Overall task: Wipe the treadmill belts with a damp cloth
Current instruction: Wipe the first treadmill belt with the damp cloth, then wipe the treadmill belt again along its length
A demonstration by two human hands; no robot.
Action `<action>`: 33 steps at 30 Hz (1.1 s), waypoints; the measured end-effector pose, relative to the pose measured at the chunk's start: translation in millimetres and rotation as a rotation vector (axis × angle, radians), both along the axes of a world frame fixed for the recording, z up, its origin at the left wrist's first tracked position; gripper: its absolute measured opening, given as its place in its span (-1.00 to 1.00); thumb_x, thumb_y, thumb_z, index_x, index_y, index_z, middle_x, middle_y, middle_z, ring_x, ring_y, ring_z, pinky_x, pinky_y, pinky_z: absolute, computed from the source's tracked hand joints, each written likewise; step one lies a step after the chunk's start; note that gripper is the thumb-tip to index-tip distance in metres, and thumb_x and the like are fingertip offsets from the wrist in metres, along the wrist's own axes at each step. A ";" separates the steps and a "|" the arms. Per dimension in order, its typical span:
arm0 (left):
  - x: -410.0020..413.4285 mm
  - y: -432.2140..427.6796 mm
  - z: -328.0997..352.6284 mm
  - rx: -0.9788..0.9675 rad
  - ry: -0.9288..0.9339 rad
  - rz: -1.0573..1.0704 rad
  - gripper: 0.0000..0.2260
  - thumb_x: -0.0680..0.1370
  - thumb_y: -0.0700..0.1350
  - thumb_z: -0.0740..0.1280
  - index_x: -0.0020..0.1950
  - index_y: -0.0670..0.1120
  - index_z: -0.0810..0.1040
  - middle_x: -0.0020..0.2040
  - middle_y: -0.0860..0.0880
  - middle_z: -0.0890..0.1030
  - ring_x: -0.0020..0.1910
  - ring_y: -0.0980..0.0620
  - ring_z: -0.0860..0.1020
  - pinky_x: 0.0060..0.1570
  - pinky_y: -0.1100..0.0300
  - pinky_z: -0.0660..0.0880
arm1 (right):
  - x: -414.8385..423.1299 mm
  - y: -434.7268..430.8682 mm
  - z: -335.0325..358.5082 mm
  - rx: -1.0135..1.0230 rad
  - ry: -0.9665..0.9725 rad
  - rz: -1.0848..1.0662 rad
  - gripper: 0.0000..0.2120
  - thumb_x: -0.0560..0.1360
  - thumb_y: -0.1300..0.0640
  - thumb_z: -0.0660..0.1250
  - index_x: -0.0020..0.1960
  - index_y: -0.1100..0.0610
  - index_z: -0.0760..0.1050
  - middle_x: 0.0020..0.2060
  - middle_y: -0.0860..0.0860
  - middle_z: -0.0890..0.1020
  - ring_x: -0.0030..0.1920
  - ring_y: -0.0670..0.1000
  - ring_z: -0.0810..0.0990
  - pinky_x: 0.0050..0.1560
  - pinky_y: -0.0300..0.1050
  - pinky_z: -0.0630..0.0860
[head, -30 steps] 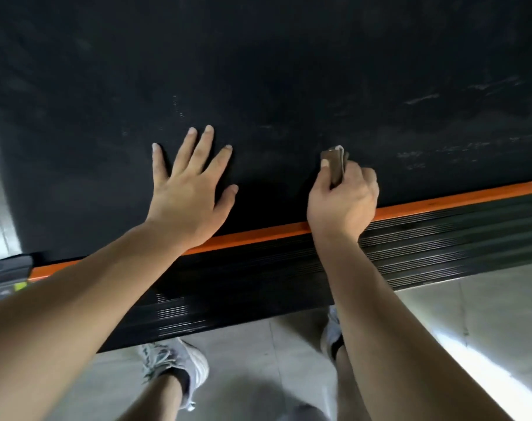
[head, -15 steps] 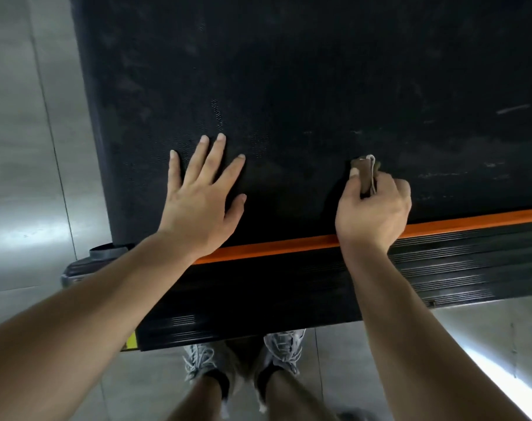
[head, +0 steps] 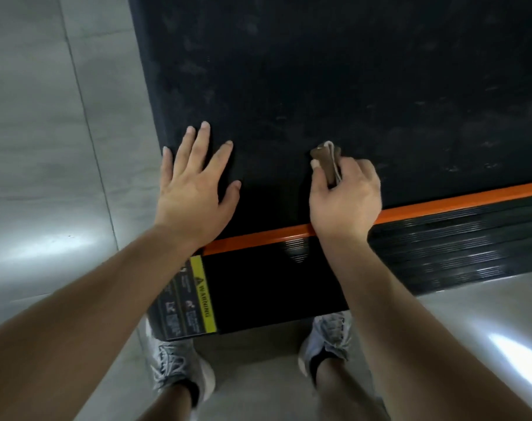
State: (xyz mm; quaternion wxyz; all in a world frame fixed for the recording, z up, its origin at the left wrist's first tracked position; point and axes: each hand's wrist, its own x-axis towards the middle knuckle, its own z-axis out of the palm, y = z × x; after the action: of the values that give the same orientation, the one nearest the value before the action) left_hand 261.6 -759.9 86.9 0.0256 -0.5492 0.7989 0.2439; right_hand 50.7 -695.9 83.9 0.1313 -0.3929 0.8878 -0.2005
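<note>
On black textured treadmill belt [head: 319, 86], near its 6 o'clock edge: one folded brown cloth [head: 327, 161], long axis roughly 12–6, free end toward 12 o'clock. Right hand [head: 347, 202] curled round cloth. Left hand [head: 195, 192] at cloth's 9 o'clock, flat on belt, fingers spread. One belt in view.

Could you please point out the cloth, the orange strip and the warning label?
cloth [head: 327, 161], head view, folded brown end.
orange strip [head: 441, 205], head view, bare stretch on the right.
warning label [head: 202, 294], head view, yellow band.
</note>
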 end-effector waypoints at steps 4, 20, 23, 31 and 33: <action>47.4 1.3 3.9 0.098 0.120 0.032 -0.47 0.68 0.03 0.25 0.64 0.00 0.24 0.71 -0.03 -0.04 0.67 -0.04 -0.10 0.59 -0.10 0.12 | 65.9 -5.2 -1.2 -0.012 -0.017 0.022 -0.70 0.57 -0.11 0.36 -0.03 0.14 0.60 -0.14 -0.07 0.48 -0.10 -0.06 0.41 -0.15 -0.12 0.38; 169.5 1.1 -1.3 0.176 0.073 0.221 -0.57 0.68 0.06 0.22 0.54 0.00 0.40 0.43 -0.09 0.48 0.17 -0.22 0.57 0.25 -0.11 0.48 | 182.2 -13.0 -5.4 -0.068 -0.047 0.407 -0.71 0.54 -0.08 0.35 -0.14 0.16 0.58 -0.18 0.04 0.55 -0.18 0.09 0.53 -0.24 -0.06 0.45; 182.4 2.9 17.2 0.156 0.053 0.257 -0.53 0.65 0.11 0.18 0.51 -0.04 0.44 0.38 -0.15 0.52 0.16 -0.25 0.57 0.23 -0.14 0.50 | 179.3 -14.7 3.2 -0.011 -0.127 0.515 -0.73 0.54 -0.09 0.40 -0.09 0.13 0.62 -0.16 0.02 0.55 -0.14 0.09 0.54 -0.18 -0.03 0.50; 200.7 -7.1 112.3 0.095 0.061 0.352 -0.46 0.57 0.18 0.12 0.48 -0.01 0.48 0.34 -0.15 0.56 0.28 -0.25 0.53 0.23 -0.06 0.50 | 181.7 -7.9 84.6 -0.136 -0.077 0.725 -0.67 0.55 -0.08 0.32 0.09 0.15 0.65 -0.07 0.06 0.55 -0.06 0.13 0.53 0.00 0.14 0.53; 211.5 -13.2 134.7 0.075 0.056 0.371 -0.46 0.56 0.19 0.12 0.46 -0.01 0.50 0.34 -0.13 0.57 0.26 -0.25 0.55 0.22 -0.06 0.50 | 189.2 -13.0 110.4 -0.111 -0.084 0.823 -0.65 0.55 -0.10 0.29 0.10 0.14 0.64 -0.05 0.05 0.54 -0.05 0.11 0.52 -0.03 0.12 0.54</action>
State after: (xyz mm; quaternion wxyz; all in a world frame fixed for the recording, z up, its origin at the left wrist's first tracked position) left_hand 473.1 -773.0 221.6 -0.0215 -0.6789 0.6746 0.2891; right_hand 239.9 -708.9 194.3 0.2151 -0.7130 0.6383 -0.1947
